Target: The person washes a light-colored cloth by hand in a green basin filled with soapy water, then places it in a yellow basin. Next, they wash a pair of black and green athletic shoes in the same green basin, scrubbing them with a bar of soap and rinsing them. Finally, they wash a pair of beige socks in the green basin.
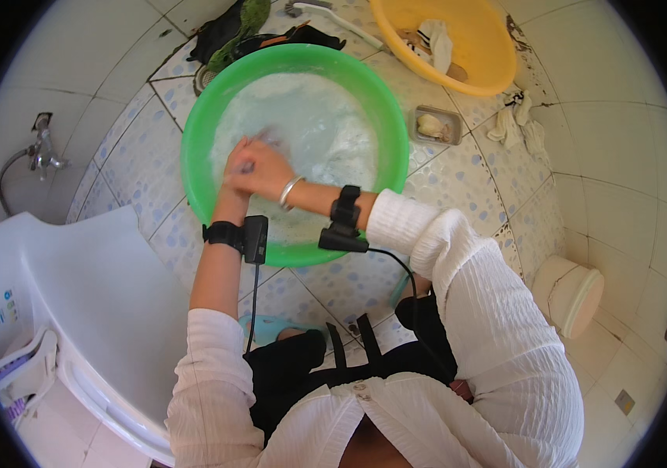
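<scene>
A large green plastic basin [191,146] stands on the tiled floor, holding cloudy, foamy water [322,128]. Over its left side my left hand [235,161] and my right hand [268,167] are pressed together, blurred by motion. My right hand, with a silver bangle [290,193] at its wrist, covers much of the left one. A small greyish patch shows between the fingers; whether it is a held cloth cannot be made out. Beyond the fingertips a blurred pinkish shape meets the water. Black straps with small boxes and cables circle both forearms.
Behind, a yellow basin [485,35] contains socks [440,44]. Right of the green basin sits a small tray [455,126] with a soap piece [432,126]; white socks [506,128] lie beyond. A brush [339,22], wall tap [45,149], white bathtub-like fixture [99,263] and lidded bucket [567,295] surround me.
</scene>
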